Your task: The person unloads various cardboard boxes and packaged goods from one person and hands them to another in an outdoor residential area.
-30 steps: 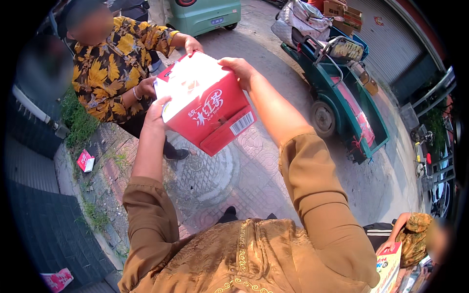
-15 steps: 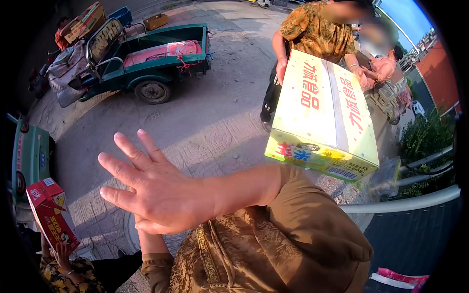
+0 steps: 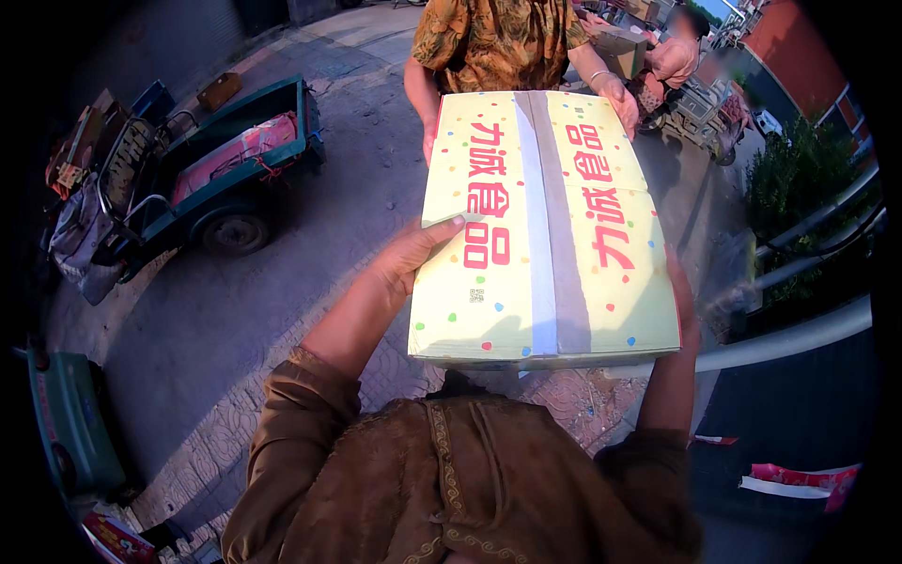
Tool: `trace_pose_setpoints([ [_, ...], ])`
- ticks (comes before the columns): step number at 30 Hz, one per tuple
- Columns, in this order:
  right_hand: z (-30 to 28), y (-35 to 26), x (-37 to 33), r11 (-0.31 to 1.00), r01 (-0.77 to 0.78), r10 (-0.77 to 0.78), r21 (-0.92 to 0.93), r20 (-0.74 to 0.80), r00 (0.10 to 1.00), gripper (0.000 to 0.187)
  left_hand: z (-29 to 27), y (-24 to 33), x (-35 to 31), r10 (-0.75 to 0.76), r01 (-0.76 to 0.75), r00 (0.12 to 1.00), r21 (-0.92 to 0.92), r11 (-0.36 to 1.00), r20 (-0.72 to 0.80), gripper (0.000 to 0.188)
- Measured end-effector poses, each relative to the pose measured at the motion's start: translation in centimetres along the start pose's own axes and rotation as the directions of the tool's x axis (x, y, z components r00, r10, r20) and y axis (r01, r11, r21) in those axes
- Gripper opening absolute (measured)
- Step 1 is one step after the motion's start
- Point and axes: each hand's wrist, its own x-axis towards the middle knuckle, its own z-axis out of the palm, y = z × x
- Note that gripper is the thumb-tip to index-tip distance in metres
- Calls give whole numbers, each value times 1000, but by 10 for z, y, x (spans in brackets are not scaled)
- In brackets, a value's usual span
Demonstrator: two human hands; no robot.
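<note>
Half a second ago this pale yellow box (image 3: 550, 226) was in the co-worker's hands only, and our spread hand was in the air well short of it. Now both our hands have reached it, so we share the hold: four hands on one box, and the co-worker has not let go. The red box that we touched a second ago is out of our hands.

Our left hand (image 3: 413, 254) is on the box's left edge, toward the near corner. Its thumb (image 3: 443, 229) stands well out from the palm and lies over the top face; the other fingers go out of sight at the side, so we cannot tell how far they curl below. Our right hand (image 3: 684, 301) holds the right side near the near right corner, its fingers close against the cardboard; we cannot make out its thumb.

The co-worker's hands are at the far end, one (image 3: 618, 101) at the far right corner and the other (image 3: 430, 146) by the far left corner. The box is held off the ground between us, tape (image 3: 543, 235) running from its near edge to its far edge. The green cart (image 3: 303, 122) stands well apart to the left.
</note>
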Motion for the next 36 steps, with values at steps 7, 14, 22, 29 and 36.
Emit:
trace_pose_setpoints([
  [7, 53, 9, -32, 989, 114, -109, -95, 52, 993, 68, -4, 13, -34, 105, -104, 995, 89, 991, 0, 69],
  [14, 116, -29, -70, 980, 102, -88, -170, 90, 992, 58, 13, 5, -63, 250, -244, 966, 89, 966, -60, 76],
  [22, 177, -16, -25, 967, 66, 69, -246, 501, 863, 61, -11, -9, -159, 493, -487, 818, 98, 868, -298, 70],
  [29, 314, 58, -1, 955, -120, 293, -271, 804, 517, 65, -35, -40, -351, 542, -617, 448, 192, 763, -711, 62],
  [36, 483, 139, -49, 918, -55, 394, -393, 919, -3, 74, -9, -109, -498, 655, -837, 48, 328, 438, -754, 56],
])
